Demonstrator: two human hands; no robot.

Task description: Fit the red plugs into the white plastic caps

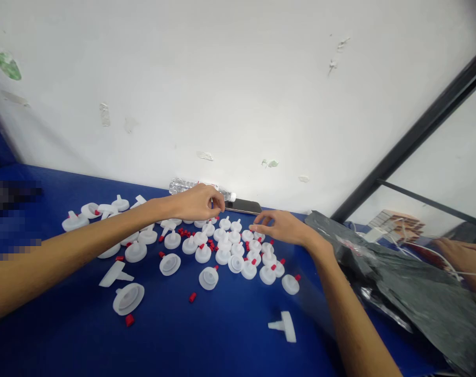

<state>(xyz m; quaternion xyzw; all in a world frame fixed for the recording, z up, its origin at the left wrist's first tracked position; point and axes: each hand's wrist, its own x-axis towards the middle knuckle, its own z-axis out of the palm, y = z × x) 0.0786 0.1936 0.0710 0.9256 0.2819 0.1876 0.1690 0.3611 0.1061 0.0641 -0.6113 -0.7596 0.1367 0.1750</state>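
Observation:
My left hand (200, 202) hovers over the back of a spread of white nozzle caps (172, 240), beside a plastic bottle. Its thumb and fingertips are pinched together, and whatever they hold, if anything, is hidden. My right hand (281, 227) is above the right-hand group of caps, thumb and fingers curved but apart, close to a white cap with a red tip (247, 236). Many caps in this group carry red tips. Loose small red tips (185, 233) lie among the middle caps. One single red tip (192, 297) lies nearer the front.
A clear bottle (178, 185) lies along the wall, with a dark phone (243, 207) beside it. Dark plastic sheeting (395, 283) covers the right side of the blue table (222, 345). Another person's hand (457, 248) shows at far right, beyond a black metal frame (410, 133).

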